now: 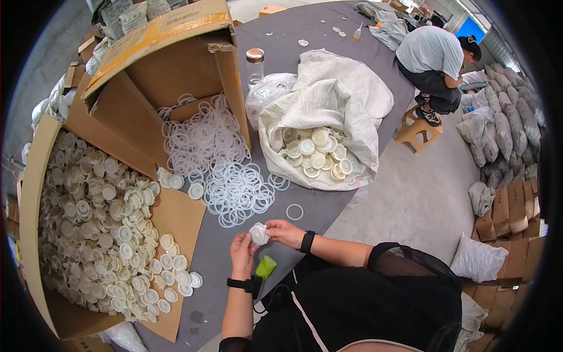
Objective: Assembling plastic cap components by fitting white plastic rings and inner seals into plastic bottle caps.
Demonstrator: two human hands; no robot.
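Note:
Between my two hands, above the grey table edge, is a round white plastic lid (258,233). My left hand (242,249) pinches it from the left and below, while my right hand (285,233) grips its right edge. Just under the hands lies a small green object (265,267), perhaps a roll or small container. Beyond my hands is a pile of translucent white rings (237,193), spilling from a tipped cardboard box (158,76). A single ring (295,212) lies apart, close to my right hand. Whether a ring is on the held lid, I cannot tell.
At left, a large open carton (36,193) holds many white lids (94,217). A white woven sack (346,100) with more lids stands ahead, beside a clear jar (255,67). Another person (434,58) sits bent over on the far right, near stacked sacks (504,126).

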